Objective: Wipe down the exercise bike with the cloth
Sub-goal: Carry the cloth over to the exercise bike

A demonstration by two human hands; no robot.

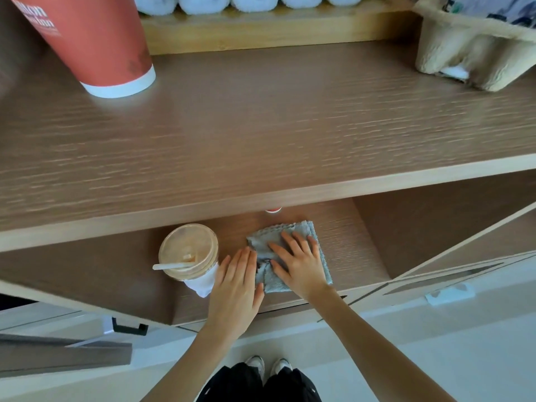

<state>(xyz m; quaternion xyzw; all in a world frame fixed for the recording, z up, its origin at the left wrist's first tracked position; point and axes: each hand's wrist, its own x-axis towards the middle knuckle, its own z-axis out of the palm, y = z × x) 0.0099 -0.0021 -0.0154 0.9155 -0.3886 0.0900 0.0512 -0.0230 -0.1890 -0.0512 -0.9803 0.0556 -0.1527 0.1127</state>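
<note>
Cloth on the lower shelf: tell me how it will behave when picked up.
Probably floppy: the cloth lies folded and wrinkled under the flat right hand. Likely light, as its layers look thin. It may unfold if lifted by one corner.

A brown wood-grain counter [261, 126] fills most of the view, with an open shelf [362, 245] underneath. Rolled white towels [249, 1] line a pale wooden tray [261, 33] at the back. The floor [435, 358] below is pale and smooth, evenly lit.
</note>
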